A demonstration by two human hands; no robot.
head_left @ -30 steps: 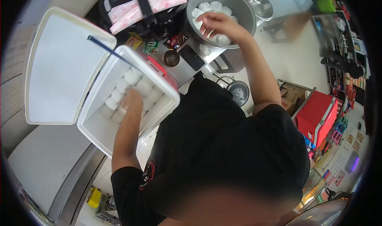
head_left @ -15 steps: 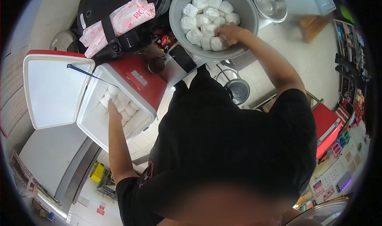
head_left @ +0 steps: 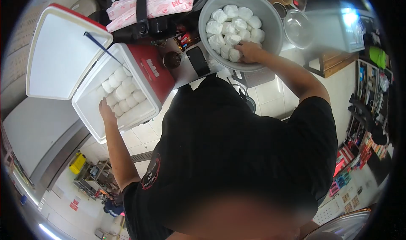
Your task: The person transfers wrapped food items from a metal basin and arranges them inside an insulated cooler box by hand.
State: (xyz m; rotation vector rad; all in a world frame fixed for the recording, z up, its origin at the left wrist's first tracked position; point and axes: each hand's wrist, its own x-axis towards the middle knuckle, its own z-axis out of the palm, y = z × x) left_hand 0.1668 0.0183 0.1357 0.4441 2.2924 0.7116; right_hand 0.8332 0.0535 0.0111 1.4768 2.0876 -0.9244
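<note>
A wide grey pot (head_left: 275, 39) holds many round white packets (head_left: 239, 24) with a shiny, plastic-like wrap. My right hand (head_left: 250, 52) reaches into its near side, fingers closed around a white packet at the edge of the pile. To the left stands a red and white cooler box (head_left: 152, 81) with its lid up. Similar white balls (head_left: 122, 90) lie inside it in rows. My left hand (head_left: 107, 109) is inside the box at the left edge of these rows, fingers extended beside the nearest ball; its palm side is hidden.
A black phone (head_left: 197, 61) and a dark cup (head_left: 171, 60) sit between cooler and pot. The raised cooler lid (head_left: 63, 56) leans left, with a dark strap (head_left: 101, 47) across the opening. Steel bowls (head_left: 297, 26) stand right of the pot. Pink-printed bags (head_left: 169, 3) lie on a black appliance.
My left hand has shifted left, away from the middle of the balls to their edge. My right hand stays at the near side of the pot. The whole view has shifted.
</note>
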